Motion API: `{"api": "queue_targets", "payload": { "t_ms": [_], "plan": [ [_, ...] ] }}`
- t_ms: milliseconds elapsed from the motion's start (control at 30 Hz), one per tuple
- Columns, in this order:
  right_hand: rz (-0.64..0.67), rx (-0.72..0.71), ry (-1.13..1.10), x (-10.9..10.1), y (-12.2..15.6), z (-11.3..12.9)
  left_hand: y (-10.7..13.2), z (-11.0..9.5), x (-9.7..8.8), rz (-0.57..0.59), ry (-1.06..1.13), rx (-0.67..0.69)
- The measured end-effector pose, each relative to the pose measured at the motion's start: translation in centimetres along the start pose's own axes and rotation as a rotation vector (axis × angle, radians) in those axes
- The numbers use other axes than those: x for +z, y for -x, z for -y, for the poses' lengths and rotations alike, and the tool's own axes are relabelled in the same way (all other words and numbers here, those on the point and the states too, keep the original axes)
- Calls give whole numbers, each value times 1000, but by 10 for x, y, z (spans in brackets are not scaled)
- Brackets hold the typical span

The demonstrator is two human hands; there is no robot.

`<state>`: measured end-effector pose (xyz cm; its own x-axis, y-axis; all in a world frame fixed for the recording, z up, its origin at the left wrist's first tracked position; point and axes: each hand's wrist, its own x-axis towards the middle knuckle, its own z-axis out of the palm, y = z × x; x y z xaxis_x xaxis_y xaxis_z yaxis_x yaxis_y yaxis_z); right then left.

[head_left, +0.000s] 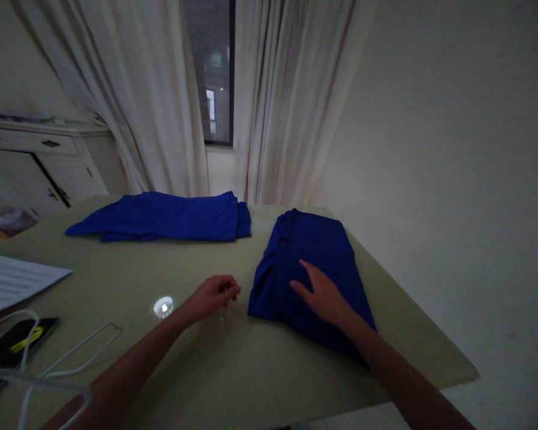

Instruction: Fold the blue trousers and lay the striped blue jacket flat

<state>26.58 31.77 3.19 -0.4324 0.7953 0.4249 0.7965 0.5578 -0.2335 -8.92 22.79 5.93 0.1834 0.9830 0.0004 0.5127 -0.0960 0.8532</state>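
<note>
Right hand [325, 295] lay flat, fingers spread, on a folded blue garment [309, 263], left hand [213, 295] loosely curled, empty, just left of it on the table [233, 364], second blue garment [161, 216] lay beyond, papers [13, 280] and white cable [72, 352] far left.

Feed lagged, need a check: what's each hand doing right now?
Left hand: loosely curled on the table, holding nothing visible.
Right hand: open, flat on the folded blue garment.
</note>
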Motion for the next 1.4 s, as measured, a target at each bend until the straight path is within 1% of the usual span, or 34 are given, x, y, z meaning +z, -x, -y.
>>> {"api": "queue_targets", "payload": {
  "t_ms": [33,67,100,133,167,200,233,333,400,467,500,533,567,600,633,667,700,733,767,800,867,900,933,1000,1033,1100,1133,1200,1267,1300,1367,1400],
  "plan": [
    [-13,-21,21,20,11,20,-11,9,-6,-203,-35,-29],
    [-14,-21,58,37,20,35,-19,17,-10,-372,-71,-48],
    [-4,-15,94,51,24,45,-25,26,-13,-487,-92,-64],
    [10,-6,129,61,23,47,-27,33,-14,-548,-94,-76],
    [30,2,156,65,19,44,-28,38,-13,-567,-81,-82],
    [58,6,175,65,11,34,-27,42,-12,-558,-65,-79],
    [94,6,189,60,0,20,-26,44,-11,-537,-55,-68],
    [263,15,225,31,-42,-42,-25,47,-8,-485,-75,-40],
    [379,48,246,8,-71,-86,-28,48,-7,-473,-94,-55],
    [475,101,269,-11,-98,-120,-33,50,-6,-475,-98,-92],
    [510,144,284,-16,-110,-131,-35,51,-6,-473,-93,-109],
    [535,203,304,-18,-122,-135,-36,51,-5,-474,-87,-123],
    [529,265,329,-17,-134,-133,-38,52,-5,-479,-82,-134],
    [478,311,346,-11,-145,-124,-38,52,-4,-487,-81,-144],
    [391,330,340,0,-157,-107,-39,51,-3,-495,-82,-152],
    [280,317,303,15,-169,-84,-39,51,-3,-502,-83,-155],
    [145,263,218,33,-181,-56,-39,50,-3,-507,-79,-153],
    [76,204,82,54,-193,-25,-39,50,-2,-507,-70,-145],
    [64,171,-73,77,-205,8,-39,50,-3,-507,-54,-131],
    [87,191,-226,98,-217,41,-40,50,-3,-512,-34,-113],
    [119,321,-449,136,-239,97,-40,51,-4,-529,17,-72],
    [113,408,-520,150,-248,118,-40,52,-5,-544,47,-54],
    [95,492,-567,161,-256,134,-40,52,-5,-559,77,-39],
    [50,609,-608,173,-267,151,-40,52,-5,-581,137,-20],
    [31,636,-609,175,-271,155,-40,52,-5,-590,163,-16],
    [1,642,-622,171,-276,160,-41,54,-3,-605,210,-5],
    [-13,635,-658,166,-277,163,-42,55,-3,-621,244,0],
    [-26,606,-808,150,-276,172,-45,60,-4,-691,371,-10],
    [-10,548,-1023,124,-266,185,-51,66,-9,-803,654,-69],
    [10,500,-1126,106,-256,191,-54,69,-13,-861,817,-113],
    [54,381,-1291,62,-225,196,-55,76,-25,-938,1088,-186],
    [70,321,-1348,36,-205,193,-53,80,-32,-954,1172,-202]
  ]
}}
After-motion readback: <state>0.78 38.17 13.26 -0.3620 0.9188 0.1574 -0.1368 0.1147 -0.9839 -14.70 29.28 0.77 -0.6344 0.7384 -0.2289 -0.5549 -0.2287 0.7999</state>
